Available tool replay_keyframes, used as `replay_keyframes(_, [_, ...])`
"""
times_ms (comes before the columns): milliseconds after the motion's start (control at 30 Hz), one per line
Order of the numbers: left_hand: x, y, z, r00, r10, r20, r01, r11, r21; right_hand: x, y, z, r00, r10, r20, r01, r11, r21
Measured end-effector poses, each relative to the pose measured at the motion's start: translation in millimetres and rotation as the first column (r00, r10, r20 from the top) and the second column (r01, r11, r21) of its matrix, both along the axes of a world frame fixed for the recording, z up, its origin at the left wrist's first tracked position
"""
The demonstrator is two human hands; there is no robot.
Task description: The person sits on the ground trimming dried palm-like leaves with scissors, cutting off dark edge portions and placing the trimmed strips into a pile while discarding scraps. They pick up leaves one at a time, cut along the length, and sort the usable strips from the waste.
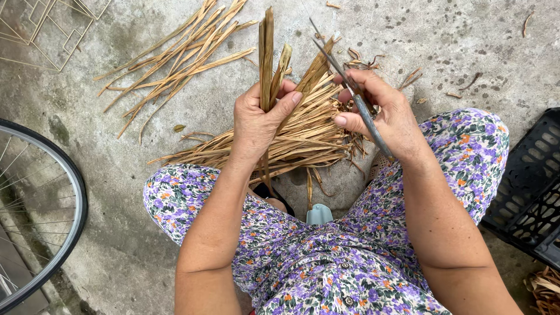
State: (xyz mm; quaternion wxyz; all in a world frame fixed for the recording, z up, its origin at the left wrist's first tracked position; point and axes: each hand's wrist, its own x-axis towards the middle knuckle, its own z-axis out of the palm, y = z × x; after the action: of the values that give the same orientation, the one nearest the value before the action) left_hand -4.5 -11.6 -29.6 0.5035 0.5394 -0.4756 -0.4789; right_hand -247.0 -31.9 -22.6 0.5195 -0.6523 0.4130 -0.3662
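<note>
My left hand (256, 119) grips a few dry tan leaf strips (268, 52) and holds them upright, their tips pointing away from me. My right hand (382, 111) holds grey metal scissors (344, 76), the blades pointing up and left beside the strips. Under both hands lies a pile of dry strips (303, 140) on the concrete floor, between my knees in purple flowered trousers.
A second loose bundle of strips (181, 58) lies at the upper left. A bicycle wheel (70, 192) stands at the left edge, a black plastic crate (531, 186) at the right. Thin wire frames (46, 29) lie in the top left corner. Small scraps dot the floor.
</note>
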Motion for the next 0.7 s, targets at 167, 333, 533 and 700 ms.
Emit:
replay_keyframes(167, [10.1,-0.6,11.0,0.995,-0.027,0.094,0.028,1.000,-0.009,-0.5,-0.8,-6.5,1.000,0.030,-0.010,-0.030,1.000,-0.005])
replay_keyframes(333, [14.1,-2.6,13.4,0.992,-0.042,0.118,0.046,0.998,-0.033,5.2,-0.1,-23.6,0.989,0.000,0.148,-0.018,0.993,0.120])
replay_keyframes(533, [15.3,-2.8,7.6,0.996,-0.032,0.080,0.032,0.999,0.002,4.0,0.3,-30.8,0.973,-0.188,0.137,0.163,0.971,0.175])
replay_keyframes(700, [4.5,-4.4,-3.4,0.999,0.027,0.024,-0.028,0.998,0.052,17.7,4.4,-30.5,0.963,-0.181,0.200,0.185,0.983,0.001])
